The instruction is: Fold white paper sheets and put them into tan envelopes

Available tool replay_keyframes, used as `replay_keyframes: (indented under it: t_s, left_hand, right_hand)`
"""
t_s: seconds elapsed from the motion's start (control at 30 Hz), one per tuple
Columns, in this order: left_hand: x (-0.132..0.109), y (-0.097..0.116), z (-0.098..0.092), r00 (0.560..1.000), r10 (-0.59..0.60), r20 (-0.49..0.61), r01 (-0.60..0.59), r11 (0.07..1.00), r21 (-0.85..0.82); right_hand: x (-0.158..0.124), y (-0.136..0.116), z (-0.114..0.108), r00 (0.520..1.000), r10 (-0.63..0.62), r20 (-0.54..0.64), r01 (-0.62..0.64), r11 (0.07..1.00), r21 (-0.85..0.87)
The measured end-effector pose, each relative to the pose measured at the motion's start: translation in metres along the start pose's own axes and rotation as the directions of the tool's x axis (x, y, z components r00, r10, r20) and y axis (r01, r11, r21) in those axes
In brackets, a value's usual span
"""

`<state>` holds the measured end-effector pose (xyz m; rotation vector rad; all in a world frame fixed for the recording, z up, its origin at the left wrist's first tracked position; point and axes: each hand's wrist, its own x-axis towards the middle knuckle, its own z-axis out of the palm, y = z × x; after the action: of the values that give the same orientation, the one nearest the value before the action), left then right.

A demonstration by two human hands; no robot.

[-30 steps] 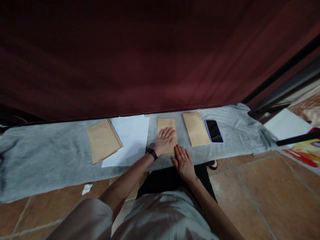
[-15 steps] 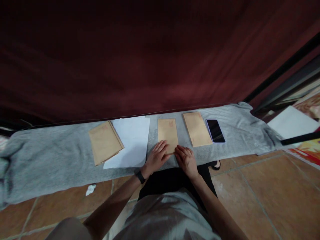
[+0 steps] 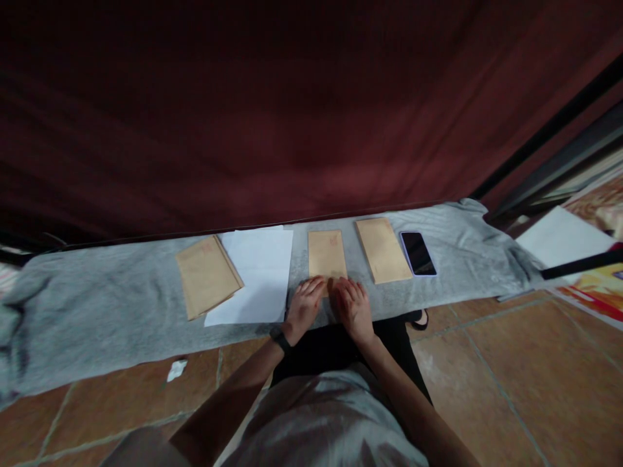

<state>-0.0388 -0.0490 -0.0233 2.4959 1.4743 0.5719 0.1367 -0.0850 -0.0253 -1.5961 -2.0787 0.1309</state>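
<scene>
Envelope lies flat on the grey cloth, directly in front of the person, short edge toward the body, faint red print near its far right corner. Both hands are at its near end. Left hand: on the near left corner, fingers bent and close together, dark watch on that wrist. Right hand: at the near right corner, fingers curled in over the edge. Hands near each other, small gap between, a strip of envelope showing in it. Fingertips partly hidden, so can't tell whether either hand is pinching the paper or only pressing on it.

Left of the envelope: white paper, flat, with a brown pile overlapping its left side, slightly fanned. Right: brown packet, skewed, apart from the right hand; phone just beside it, screen dark. White scrap on the tile floor. Dark red backdrop behind the cloth.
</scene>
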Motion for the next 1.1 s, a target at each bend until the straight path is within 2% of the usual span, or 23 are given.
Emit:
replay_keyframes:
  t_s: [0.07,0.17,0.4,0.47,0.6,0.67,0.77,0.9,0.97,1.1]
  left_hand:
    - [0.0,0.001,-0.001,1.0,0.001,0.016,-0.001,1.0,-0.005]
    - [-0.001,0.0,-0.002,0.999,0.001,0.033,-0.001,1.0,-0.022]
    - [-0.009,-0.004,-0.003,0.999,-0.028,0.03,0.028,1.0,0.0]
    - [-0.012,0.002,-0.005,0.999,-0.029,0.033,0.028,0.999,0.04]
    - [-0.021,0.022,-0.009,0.993,0.083,0.082,-0.089,0.993,0.075]
    - [-0.026,0.028,-0.01,0.992,0.084,0.092,-0.09,0.994,0.068]
    - [-0.033,0.024,-0.009,0.999,0.005,0.051,-0.006,1.0,0.018]
    - [-0.034,0.011,-0.003,0.987,-0.155,-0.042,0.146,0.974,-0.171]
    - [-0.028,0.009,0.001,0.962,-0.269,-0.052,0.243,0.924,-0.294]
    - [-0.009,0.012,0.01,0.867,-0.497,-0.037,0.4,0.739,-0.542]
  right_hand:
    - [-0.007,-0.012,0.005,0.995,-0.089,0.042,0.088,0.996,0.012]
    - [-0.017,-0.022,0.009,0.989,-0.12,0.082,0.121,0.993,0.0]
    - [-0.028,0.007,-0.003,0.997,-0.046,0.062,0.05,0.996,-0.068]
    - [-0.03,0.011,-0.005,0.997,-0.043,0.058,0.048,0.996,-0.08]
    - [-0.031,0.008,-0.003,0.999,-0.035,0.04,0.039,0.994,-0.099]
    - [-0.03,0.006,-0.002,0.999,-0.035,0.029,0.037,0.994,-0.099]
    - [-0.029,0.004,-0.002,1.0,-0.022,0.008,0.023,0.995,-0.093]
    - [-0.026,0.0,-0.001,1.0,0.012,-0.012,-0.013,0.995,-0.1]
    - [-0.024,-0.004,0.0,0.999,0.031,-0.017,-0.033,0.993,-0.116]
    - [-0.018,-0.012,0.005,0.999,0.05,-0.012,-0.051,0.983,-0.175]
